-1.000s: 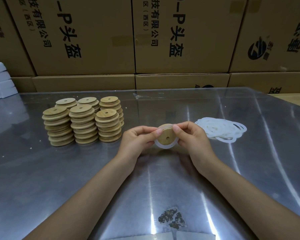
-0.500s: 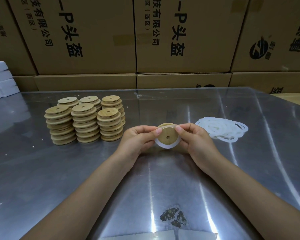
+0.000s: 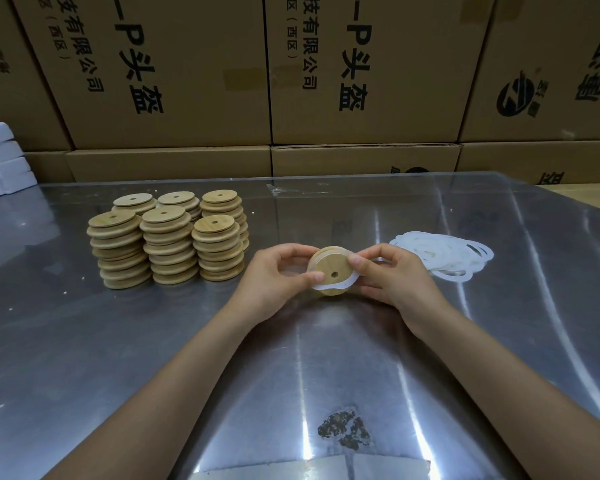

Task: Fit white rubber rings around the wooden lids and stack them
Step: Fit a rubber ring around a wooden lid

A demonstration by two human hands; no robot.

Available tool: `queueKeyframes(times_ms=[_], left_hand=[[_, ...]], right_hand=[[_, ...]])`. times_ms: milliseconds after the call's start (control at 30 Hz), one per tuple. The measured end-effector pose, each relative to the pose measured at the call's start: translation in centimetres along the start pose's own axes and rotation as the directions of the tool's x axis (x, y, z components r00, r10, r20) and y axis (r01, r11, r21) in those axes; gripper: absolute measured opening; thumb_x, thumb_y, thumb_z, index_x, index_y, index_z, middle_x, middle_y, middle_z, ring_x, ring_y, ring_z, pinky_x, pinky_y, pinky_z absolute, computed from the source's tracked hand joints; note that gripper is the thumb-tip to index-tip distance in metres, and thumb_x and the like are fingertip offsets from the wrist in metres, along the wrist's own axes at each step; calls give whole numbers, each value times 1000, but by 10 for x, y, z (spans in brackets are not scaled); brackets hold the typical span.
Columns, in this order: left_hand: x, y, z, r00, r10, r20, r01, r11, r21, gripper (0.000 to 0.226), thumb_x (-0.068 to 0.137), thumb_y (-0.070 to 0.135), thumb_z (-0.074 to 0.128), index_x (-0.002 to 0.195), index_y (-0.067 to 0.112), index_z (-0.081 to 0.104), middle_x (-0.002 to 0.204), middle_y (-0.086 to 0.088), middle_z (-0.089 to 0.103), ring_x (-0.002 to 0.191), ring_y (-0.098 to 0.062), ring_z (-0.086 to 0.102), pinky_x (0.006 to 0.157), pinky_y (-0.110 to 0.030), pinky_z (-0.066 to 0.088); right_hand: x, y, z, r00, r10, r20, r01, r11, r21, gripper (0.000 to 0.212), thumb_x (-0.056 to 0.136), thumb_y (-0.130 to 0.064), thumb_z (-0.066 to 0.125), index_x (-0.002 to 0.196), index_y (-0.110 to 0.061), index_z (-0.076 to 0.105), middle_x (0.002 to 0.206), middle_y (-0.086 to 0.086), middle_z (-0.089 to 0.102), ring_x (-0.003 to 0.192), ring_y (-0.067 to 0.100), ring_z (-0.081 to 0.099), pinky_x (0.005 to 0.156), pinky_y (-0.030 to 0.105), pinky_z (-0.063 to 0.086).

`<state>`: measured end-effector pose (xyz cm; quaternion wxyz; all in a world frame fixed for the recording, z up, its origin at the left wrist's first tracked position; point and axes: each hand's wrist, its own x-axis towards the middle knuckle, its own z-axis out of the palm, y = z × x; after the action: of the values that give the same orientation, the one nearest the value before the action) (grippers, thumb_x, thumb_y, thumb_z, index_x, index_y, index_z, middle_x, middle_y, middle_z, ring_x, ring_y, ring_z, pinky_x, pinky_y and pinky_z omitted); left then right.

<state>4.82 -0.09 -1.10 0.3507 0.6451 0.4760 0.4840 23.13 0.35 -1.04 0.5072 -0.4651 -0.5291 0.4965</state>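
The head view looks down on a shiny grey metal tabletop [image 3: 84, 341] with both forearms reaching in from the near edge. Near the middle of the tabletop, the left hand [image 3: 274, 278] and the right hand [image 3: 392, 277] hold one round wooden lid with a small centre hole [image 3: 329, 270] between them, tilted so its face points toward the camera. The left thumb and fingers grip the lid's left rim; the right thumb and fingers pinch a white rubber ring [image 3: 340, 284] at the lid's right side. The ring lies around the lid's lower and right edge, wavy and not seated flat — its upper part is hidden behind the right fingers.

Toward the far left of the tabletop stand six close stacks of round wooden lids [image 3: 168, 242], in two rows of three. Just right of the right hand, a loose pile of white rubber rings [image 3: 444, 254] lies flat. Brown cardboard boxes with black print [image 3: 187, 81] line the far edge, and white foam blocks [image 3: 0, 161] sit at the far left corner. A dark crumbly patch [image 3: 343, 429] marks the tabletop near the near edge.
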Motion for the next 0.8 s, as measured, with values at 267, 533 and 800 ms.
queueKeyframes(times_ms=[267, 533, 800], left_hand=[[2, -4, -1, 1000, 16, 8, -17, 990, 142, 18, 73, 7, 79, 87, 14, 69, 89, -7, 73, 82, -14, 68, 85, -34, 54], [-4, -3, 13, 998, -60, -21, 57, 991, -121, 22, 78, 3, 73, 98, -2, 65, 95, -13, 71, 85, -13, 64, 84, -28, 50], [-7, 2, 18, 995, 100, -30, -100, 995, 11, 24, 76, 5, 77, 84, 12, 56, 81, -3, 67, 73, -11, 63, 67, -25, 53]], right_hand=[[2, 2, 4, 998, -70, -6, 70, 991, 114, 6, 83, -12, 69, 78, -11, 66, 80, 4, 72, 79, 11, 66, 77, 19, 54], [-4, -5, 10, 973, -221, -70, 226, 971, 83, 6, 85, -14, 68, 80, -14, 65, 77, 0, 72, 77, 8, 67, 71, 22, 55], [-6, -3, 18, 920, -390, -44, 391, 919, 39, 12, 84, -1, 66, 82, -13, 64, 86, 7, 71, 81, 13, 68, 75, 29, 55]])
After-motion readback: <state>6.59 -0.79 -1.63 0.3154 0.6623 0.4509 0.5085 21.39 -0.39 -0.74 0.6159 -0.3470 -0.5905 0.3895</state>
